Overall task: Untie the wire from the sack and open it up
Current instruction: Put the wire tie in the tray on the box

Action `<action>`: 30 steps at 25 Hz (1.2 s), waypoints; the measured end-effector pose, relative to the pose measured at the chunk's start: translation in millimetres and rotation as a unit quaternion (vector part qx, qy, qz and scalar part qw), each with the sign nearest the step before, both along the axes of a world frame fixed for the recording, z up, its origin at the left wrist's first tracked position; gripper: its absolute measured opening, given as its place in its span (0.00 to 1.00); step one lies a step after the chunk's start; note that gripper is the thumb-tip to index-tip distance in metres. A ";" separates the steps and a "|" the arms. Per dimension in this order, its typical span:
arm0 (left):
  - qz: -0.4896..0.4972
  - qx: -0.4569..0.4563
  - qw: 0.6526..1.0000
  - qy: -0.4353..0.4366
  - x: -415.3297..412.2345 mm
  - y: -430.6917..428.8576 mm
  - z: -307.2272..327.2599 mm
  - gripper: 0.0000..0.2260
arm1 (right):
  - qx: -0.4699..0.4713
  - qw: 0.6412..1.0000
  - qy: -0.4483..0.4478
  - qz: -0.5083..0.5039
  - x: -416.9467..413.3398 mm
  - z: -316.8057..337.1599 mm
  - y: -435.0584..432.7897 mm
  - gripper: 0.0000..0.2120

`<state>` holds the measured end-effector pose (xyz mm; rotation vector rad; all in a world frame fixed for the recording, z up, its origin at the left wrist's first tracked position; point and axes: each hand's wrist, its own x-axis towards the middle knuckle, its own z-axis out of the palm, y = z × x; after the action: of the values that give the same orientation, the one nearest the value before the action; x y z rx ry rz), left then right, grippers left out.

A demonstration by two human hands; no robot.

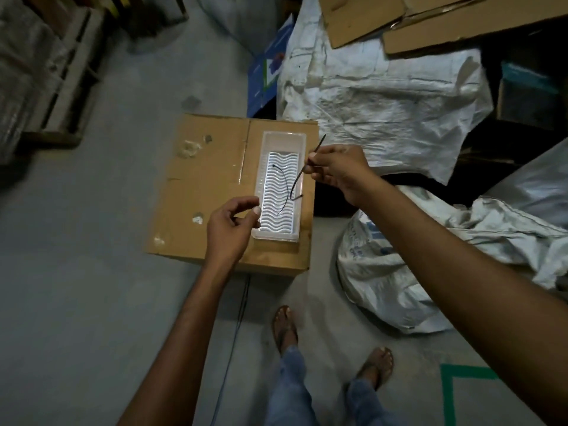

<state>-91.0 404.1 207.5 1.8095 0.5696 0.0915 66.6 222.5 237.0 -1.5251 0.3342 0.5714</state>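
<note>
My right hand (336, 170) pinches a dark bent wire (296, 182) above the right rim of a white plastic tray (265, 179). Another thin dark wire (284, 186) lies on the tray's wavy ribbed floor. My left hand (229, 224) hovers at the tray's near left corner, fingers loosely curled, holding nothing. A white woven sack (387, 290) with blue print lies on the floor to the right, under my right forearm. Its mouth is hidden from view.
The tray sits on a brown cardboard box (209, 186) on the grey concrete floor. More white sacks (384, 96) and flattened cardboard (461, 23) pile up behind. A wooden pallet (70, 87) stands at left. My sandalled feet (285, 327) are below, beside green floor tape (455, 376).
</note>
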 end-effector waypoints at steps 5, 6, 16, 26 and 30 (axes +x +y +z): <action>0.041 -0.023 0.999 0.008 8.9 19.7 -16.2 0.09 | -0.104 0.993 -0.025 0.051 17.4 -35.8 33.7 0.03; 0.045 -0.028 0.999 0.009 12.0 20.6 -17.5 0.09 | -0.131 0.989 -0.036 0.065 19.8 -42.7 37.2 0.04; 0.016 -0.049 0.999 0.009 39.9 7.3 -19.2 0.08 | -0.220 0.968 -0.106 0.055 36.1 -63.3 19.9 0.05; -0.034 -0.018 0.999 -0.006 35.5 -51.1 9.3 0.09 | -0.174 0.962 -0.212 0.019 -40.8 -28.8 -54.2 0.11; -0.028 -0.051 0.998 -0.003 24.2 -107.7 17.2 0.09 | -0.078 0.987 -0.138 -0.036 -82.8 -18.9 -122.3 0.11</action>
<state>-66.8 296.5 224.7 1.7231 0.5105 0.0294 -16.2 100.2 218.1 -1.7120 0.2237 0.2758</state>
